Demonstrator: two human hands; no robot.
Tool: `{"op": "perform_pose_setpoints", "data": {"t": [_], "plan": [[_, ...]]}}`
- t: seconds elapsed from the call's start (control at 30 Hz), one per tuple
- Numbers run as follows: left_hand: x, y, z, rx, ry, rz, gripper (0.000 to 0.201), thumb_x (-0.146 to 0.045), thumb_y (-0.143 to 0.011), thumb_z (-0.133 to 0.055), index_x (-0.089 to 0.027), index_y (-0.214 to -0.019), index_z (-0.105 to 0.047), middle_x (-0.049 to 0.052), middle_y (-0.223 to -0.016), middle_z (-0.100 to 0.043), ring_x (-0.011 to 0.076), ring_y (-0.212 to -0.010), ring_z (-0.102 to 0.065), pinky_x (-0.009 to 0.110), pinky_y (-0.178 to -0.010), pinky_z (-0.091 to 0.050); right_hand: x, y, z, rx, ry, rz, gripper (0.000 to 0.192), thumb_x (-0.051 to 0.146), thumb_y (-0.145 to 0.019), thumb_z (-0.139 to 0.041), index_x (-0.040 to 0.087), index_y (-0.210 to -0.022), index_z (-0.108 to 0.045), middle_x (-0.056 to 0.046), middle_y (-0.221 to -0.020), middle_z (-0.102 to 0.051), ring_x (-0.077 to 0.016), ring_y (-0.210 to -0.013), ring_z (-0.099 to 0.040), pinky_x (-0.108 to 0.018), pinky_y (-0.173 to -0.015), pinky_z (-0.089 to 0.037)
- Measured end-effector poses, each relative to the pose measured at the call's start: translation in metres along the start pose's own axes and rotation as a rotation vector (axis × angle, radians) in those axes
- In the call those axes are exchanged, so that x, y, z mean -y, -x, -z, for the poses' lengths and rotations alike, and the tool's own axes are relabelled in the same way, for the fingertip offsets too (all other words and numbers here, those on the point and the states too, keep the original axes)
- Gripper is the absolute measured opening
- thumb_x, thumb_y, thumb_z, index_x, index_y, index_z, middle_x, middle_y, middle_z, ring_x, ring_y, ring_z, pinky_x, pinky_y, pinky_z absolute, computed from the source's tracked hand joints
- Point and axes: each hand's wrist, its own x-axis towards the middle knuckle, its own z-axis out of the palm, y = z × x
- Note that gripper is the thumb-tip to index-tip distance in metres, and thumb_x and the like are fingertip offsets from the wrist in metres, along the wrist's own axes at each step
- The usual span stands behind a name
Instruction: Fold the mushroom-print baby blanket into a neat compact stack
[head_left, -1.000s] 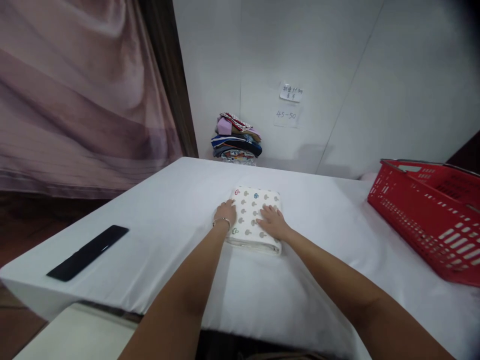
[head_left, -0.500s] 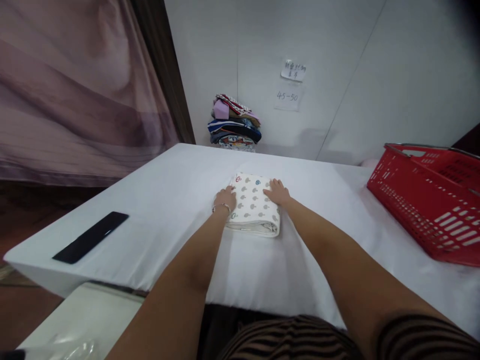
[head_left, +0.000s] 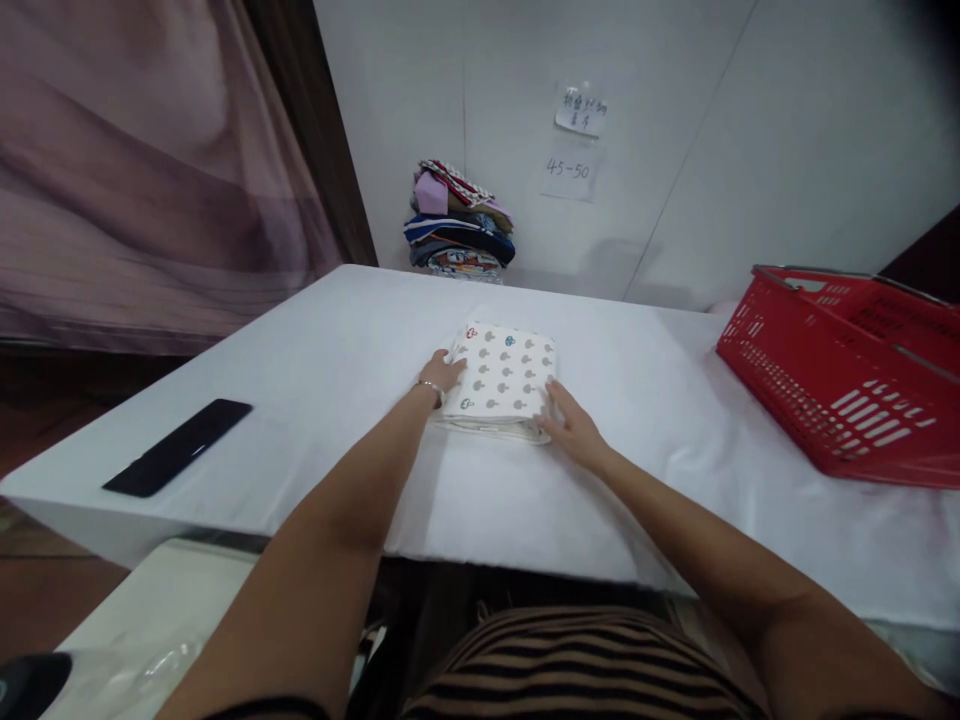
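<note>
A folded white cloth printed with grey mushroom shapes and a few red, blue and green ones lies on the white-covered table. My left hand grips its left edge, fingertips resting over the top; a bracelet circles that wrist. At the near right corner, my right hand takes the cloth's side, its thumb by the lower layers and its fingers along the right edge. The folded layers show loosely at the near side. The undersides of both hands are hidden.
A red plastic basket stands on the right of the table. A flat black object lies at the left. Several folded fabrics are stacked by the wall, below handwritten paper signs. A pink curtain hangs at left.
My right hand has slid from the cloth's far right part down to its near right corner. My left hand stays at the left edge. The camera view has shifted slightly.
</note>
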Motion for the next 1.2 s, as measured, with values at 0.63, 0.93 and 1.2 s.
{"op": "perform_pose_setpoints", "data": {"t": [0.63, 0.93, 1.2], "plan": [[0.004, 0.028, -0.009, -0.002, -0.176, -0.095, 0.064, -0.048, -0.078, -0.055, -0.018, -0.132, -0.042, 0.013, -0.133, -0.051, 0.0283, -0.123, -0.046, 0.035, -0.096, -0.040, 0.045, -0.002, -0.033, -0.143, 0.238, -0.050, 0.072, 0.037, -0.081, -0.046, 0.020, -0.145, -0.019, -0.008, -0.152, -0.022, -0.0248, -0.139, -0.017, -0.042, -0.107, -0.025], [0.001, 0.033, -0.006, 0.000, -0.134, -0.068, 0.064, -0.047, -0.075, -0.058, -0.022, -0.131, -0.043, 0.011, -0.133, -0.051, 0.0282, -0.122, -0.046, 0.036, -0.093, -0.042, 0.039, 0.002, -0.028, -0.167, 0.162, -0.120, 0.073, 0.021, -0.076, -0.043, 0.020, -0.145, -0.020, -0.007, -0.152, -0.022, -0.0227, -0.137, -0.021, -0.040, -0.107, -0.029], [-0.005, 0.038, -0.005, -0.003, -0.168, -0.063, 0.059, -0.046, -0.077, -0.055, -0.020, -0.129, -0.044, 0.013, -0.132, -0.051, 0.0305, -0.123, -0.045, 0.041, -0.093, -0.042, 0.023, 0.020, -0.025, -0.208, 0.162, -0.088, 0.065, 0.015, -0.075, -0.037, 0.019, -0.140, -0.032, -0.004, -0.143, -0.038, -0.0203, -0.130, -0.033, -0.036, -0.108, -0.028]]}}
